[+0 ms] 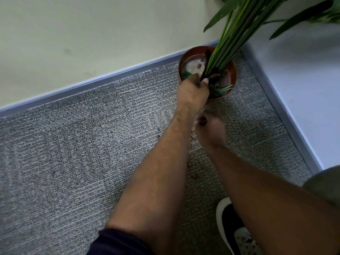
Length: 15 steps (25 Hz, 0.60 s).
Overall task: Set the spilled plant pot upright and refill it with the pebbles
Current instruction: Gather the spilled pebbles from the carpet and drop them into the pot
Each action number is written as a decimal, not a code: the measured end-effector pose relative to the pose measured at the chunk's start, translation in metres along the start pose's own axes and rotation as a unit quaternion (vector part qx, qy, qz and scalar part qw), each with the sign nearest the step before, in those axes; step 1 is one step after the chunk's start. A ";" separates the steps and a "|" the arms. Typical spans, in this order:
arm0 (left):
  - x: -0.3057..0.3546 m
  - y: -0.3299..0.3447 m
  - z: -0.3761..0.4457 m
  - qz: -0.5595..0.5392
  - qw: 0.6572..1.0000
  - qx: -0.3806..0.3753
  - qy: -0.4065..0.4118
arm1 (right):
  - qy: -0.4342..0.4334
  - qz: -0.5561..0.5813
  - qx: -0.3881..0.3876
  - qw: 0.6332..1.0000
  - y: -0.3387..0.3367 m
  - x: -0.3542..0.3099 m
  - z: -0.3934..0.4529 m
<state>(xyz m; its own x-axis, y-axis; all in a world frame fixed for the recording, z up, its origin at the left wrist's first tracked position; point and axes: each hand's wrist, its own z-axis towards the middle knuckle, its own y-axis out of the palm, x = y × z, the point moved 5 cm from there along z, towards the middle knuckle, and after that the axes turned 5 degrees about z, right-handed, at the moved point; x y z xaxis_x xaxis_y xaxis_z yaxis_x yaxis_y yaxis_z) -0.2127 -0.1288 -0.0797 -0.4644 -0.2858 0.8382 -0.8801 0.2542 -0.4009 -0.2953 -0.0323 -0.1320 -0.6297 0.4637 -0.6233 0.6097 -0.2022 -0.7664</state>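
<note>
So the plant pot [207,70] is standing upright on the grey carpet [73,162], tucked into the corner where the two walls meet, right under the fingertips of the left hand [192,92]. That hand reaches over the near rim, fingers curled and pinching the base of the green stems [226,52], which lean up and away to the right of it. Inside the pot, just beyond the knuckles, there's a pale patch of filling with one small dark pebble [199,66] sitting on it, plus some green bits.

The right hand [211,131] hangs just below and a bit right of the left one, close to the carpet. It's blurry, fingers look bunched together around something dark [203,120], but I honestly can't tell what it is.

A thin trail of brownish scattered bits [193,168] runs down the carpet between the two forearms. A black and white shoe [235,230] pokes in near the right elbow.
</note>
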 end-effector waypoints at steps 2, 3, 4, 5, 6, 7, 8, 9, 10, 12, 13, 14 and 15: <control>-0.034 -0.010 -0.010 0.006 0.999 0.042 0.001 | 0.051 -0.059 -0.122 0.989 0.024 0.016 -0.003; -0.059 -0.015 -0.019 0.029 0.997 0.070 -0.024 | 0.066 -0.076 -0.178 0.979 0.035 0.022 -0.007; -0.088 -0.020 -0.030 0.074 0.991 0.095 -0.062 | 0.070 -0.082 -0.230 0.967 0.045 0.027 -0.013; -0.120 -0.024 -0.043 0.133 0.980 0.106 -0.100 | 0.062 -0.086 -0.279 0.954 0.054 0.029 -0.021; -0.149 -0.024 -0.057 0.196 0.968 0.090 -0.128 | 0.042 -0.103 -0.320 0.941 0.063 0.029 -0.028; -0.174 -0.022 -0.070 0.249 0.955 0.050 -0.151 | 0.016 -0.141 -0.348 0.927 0.071 0.028 -0.034; -0.193 -0.018 -0.081 0.282 0.945 0.009 -0.167 | -0.016 -0.193 -0.362 0.912 0.077 0.028 -0.040; -0.207 -0.014 -0.087 0.299 0.938 -0.016 -0.174 | -0.050 -0.249 -0.362 0.897 0.082 0.028 -0.044; -0.215 -0.012 -0.090 0.305 0.936 -0.027 -0.173 | -0.083 -0.297 -0.352 0.884 0.084 0.028 -0.049; -0.219 -0.009 -0.091 0.312 0.935 -0.037 -0.164 | -0.119 -0.343 -0.316 0.877 0.084 0.026 -0.053; -0.220 -0.006 -0.090 0.321 0.933 -0.045 -0.154 | -0.120 -0.345 -0.302 0.881 0.081 0.024 -0.052; -0.219 -0.005 -0.090 0.332 0.931 -0.056 -0.142 | -0.114 -0.339 -0.294 0.886 0.080 0.023 -0.050; -0.219 -0.003 -0.091 0.338 0.929 -0.067 -0.132 | -0.102 -0.329 -0.289 0.893 0.078 0.024 -0.048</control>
<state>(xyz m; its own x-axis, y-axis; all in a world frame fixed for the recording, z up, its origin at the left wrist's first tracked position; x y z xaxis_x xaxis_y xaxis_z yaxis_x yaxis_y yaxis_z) -0.0994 0.0170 -0.2288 -0.9307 -0.2298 0.2845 -0.3656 0.5663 -0.7387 -0.2395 0.0042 -0.1996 -0.9821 0.1389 -0.1275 0.1843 0.5637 -0.8051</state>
